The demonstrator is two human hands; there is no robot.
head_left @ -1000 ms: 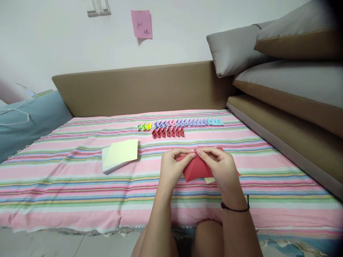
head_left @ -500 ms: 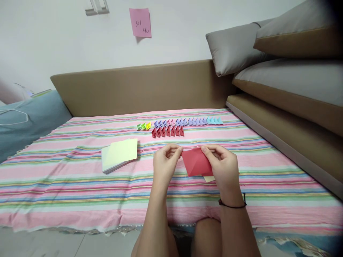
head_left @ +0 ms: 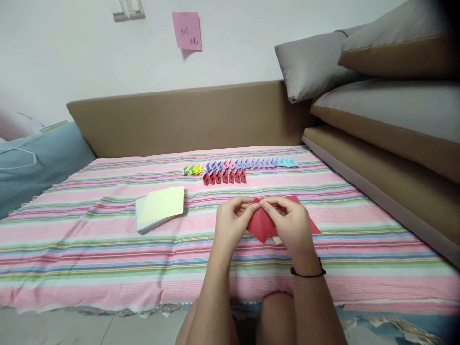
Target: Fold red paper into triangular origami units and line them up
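Note:
A folded sheet of red paper [head_left: 261,227] is pinched at its top between both hands, its lower corner pointing down. My left hand [head_left: 233,215] has thumb and fingers closed on the paper's upper left. My right hand [head_left: 292,223] grips the upper right, its thumb almost meeting the left one. More red paper [head_left: 313,226] shows to the right of my right hand, with a pale yellow piece [head_left: 277,240] peeking out below. Beyond my hands stands a row of small dark red folded paper pieces [head_left: 225,177].
Farther back runs a row of purple, pink and light blue folded pieces [head_left: 251,164], with green and yellow ones [head_left: 192,169] at its left. A stack of pale paper sheets [head_left: 160,210] lies left on the striped cloth [head_left: 108,258]. Grey-brown cushions [head_left: 388,105] are piled at right.
Both hands have come closer together, and the red paper between them now has its corner pointing down with a crease along the middle. More red paper is now visible at the right.

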